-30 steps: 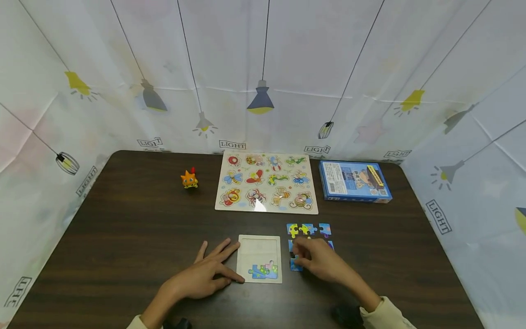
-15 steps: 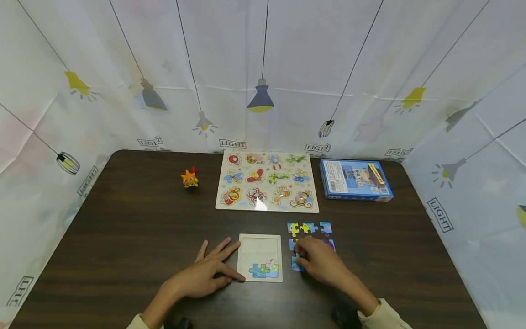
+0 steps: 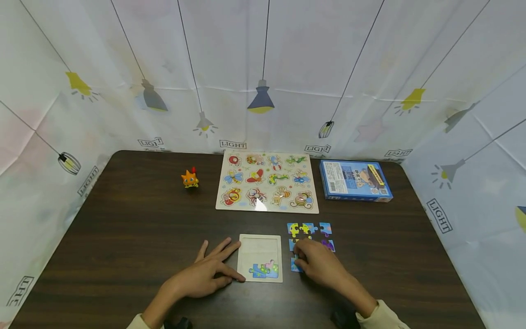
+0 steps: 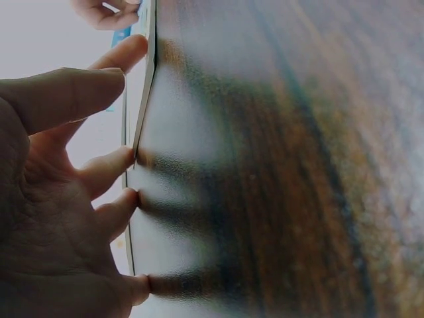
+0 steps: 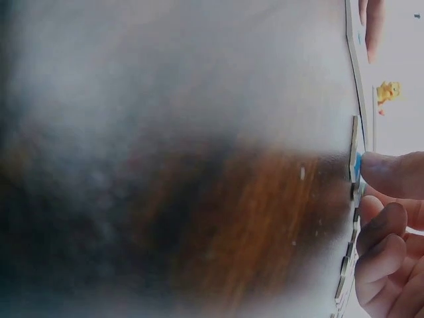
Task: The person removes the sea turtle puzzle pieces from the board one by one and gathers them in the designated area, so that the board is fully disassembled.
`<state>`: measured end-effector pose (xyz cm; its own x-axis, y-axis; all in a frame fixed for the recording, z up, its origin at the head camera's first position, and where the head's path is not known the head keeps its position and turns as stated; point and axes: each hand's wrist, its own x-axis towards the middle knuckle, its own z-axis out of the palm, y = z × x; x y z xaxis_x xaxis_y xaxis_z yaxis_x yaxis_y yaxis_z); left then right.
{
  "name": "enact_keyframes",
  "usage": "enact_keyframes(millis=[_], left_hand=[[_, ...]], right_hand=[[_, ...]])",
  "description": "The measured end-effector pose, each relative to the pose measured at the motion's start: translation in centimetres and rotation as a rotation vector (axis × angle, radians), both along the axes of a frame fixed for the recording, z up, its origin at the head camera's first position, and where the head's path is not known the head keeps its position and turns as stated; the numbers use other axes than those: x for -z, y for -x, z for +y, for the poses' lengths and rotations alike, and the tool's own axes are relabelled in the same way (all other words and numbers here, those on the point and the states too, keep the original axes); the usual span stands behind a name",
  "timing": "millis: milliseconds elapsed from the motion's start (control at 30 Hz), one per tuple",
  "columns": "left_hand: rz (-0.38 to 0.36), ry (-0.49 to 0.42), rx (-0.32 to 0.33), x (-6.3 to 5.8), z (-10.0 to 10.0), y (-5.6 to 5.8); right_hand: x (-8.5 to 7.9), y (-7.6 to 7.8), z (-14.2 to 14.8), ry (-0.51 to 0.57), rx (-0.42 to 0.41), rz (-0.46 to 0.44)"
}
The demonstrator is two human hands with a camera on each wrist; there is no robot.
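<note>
In the head view, my left hand (image 3: 207,274) lies spread on the table, its fingertips at the left edge of a small square puzzle tray (image 3: 260,236). Two joined jigsaw pieces (image 3: 259,271) lie in the tray's lower right corner. My right hand (image 3: 320,261), fingers curled, is low over several loose jigsaw pieces (image 3: 328,245) to the right of the tray. Up close in the right wrist view, the thumb (image 5: 391,173) meets a blue jigsaw piece (image 5: 358,167) and the other fingers bend toward it. The right hand covers part of the loose pieces.
A large insect puzzle board (image 3: 267,208) lies behind the tray. To its right is a blue box (image 3: 355,180), and to its left stands a small orange toy figure (image 3: 190,179). A lamp-printed white curtain (image 3: 164,55) surrounds the dark wooden table (image 3: 135,219).
The right hand shifts only very slightly among the loose pieces. The left hand, the tray and its two pieces keep their places.
</note>
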<state>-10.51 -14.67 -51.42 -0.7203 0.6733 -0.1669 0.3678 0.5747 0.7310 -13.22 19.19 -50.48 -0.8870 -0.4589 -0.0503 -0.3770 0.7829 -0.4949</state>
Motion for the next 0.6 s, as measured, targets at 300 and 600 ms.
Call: enact_keyframes(millis=[300, 600], left_hand=[[0.006, -0.001, 0.000, -0.1, 0.1, 0.1], [0.003, -0.005, 0.004, 0.0, 0.0, 0.1]], right_hand=[[-0.2, -0.2, -0.4, 0.055, 0.011, 0.057], [-0.8, -0.5, -3.6, 0.042, -0.242, 0.219]])
